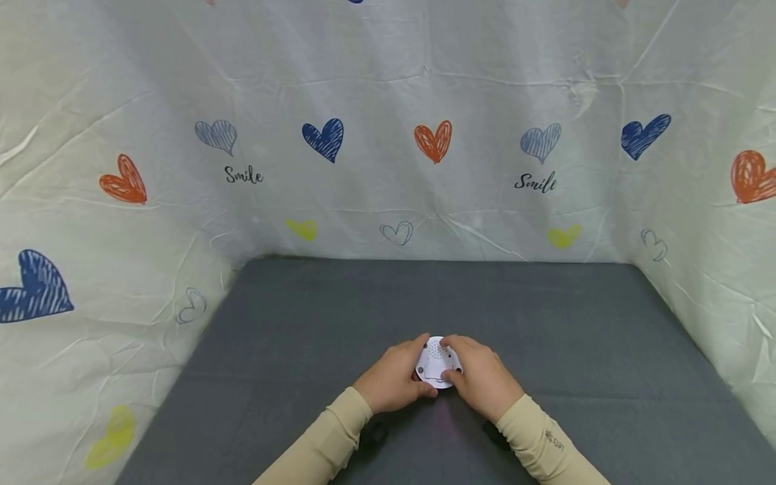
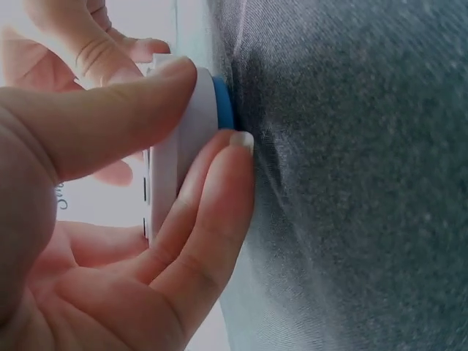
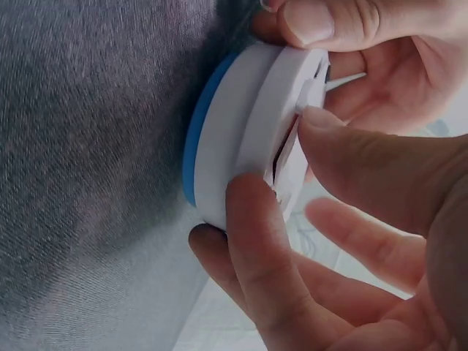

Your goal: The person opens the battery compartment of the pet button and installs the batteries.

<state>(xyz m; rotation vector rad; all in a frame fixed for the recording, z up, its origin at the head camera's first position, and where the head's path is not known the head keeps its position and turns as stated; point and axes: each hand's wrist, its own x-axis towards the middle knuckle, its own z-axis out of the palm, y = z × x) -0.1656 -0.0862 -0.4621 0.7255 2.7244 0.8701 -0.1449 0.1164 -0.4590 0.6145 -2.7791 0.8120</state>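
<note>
A round white device (image 1: 434,362) with small speaker holes and a cover on its upturned back is held between both hands close over the dark table. Its other face has a blue layer (image 3: 199,139), turned toward the cloth. My left hand (image 1: 394,377) grips the rim, thumb on one side and fingers curled round the other, as the left wrist view shows. At the opposite side my right hand (image 1: 487,378) holds the edge with its fingers. The right thumb (image 3: 344,142) presses at the edge of the cover (image 3: 287,146), where a dark gap shows.
A dark grey cloth (image 1: 303,323) covers the table. Pale sheeting (image 1: 370,195) printed with hearts and "Smile" hangs along the back and both sides of it.
</note>
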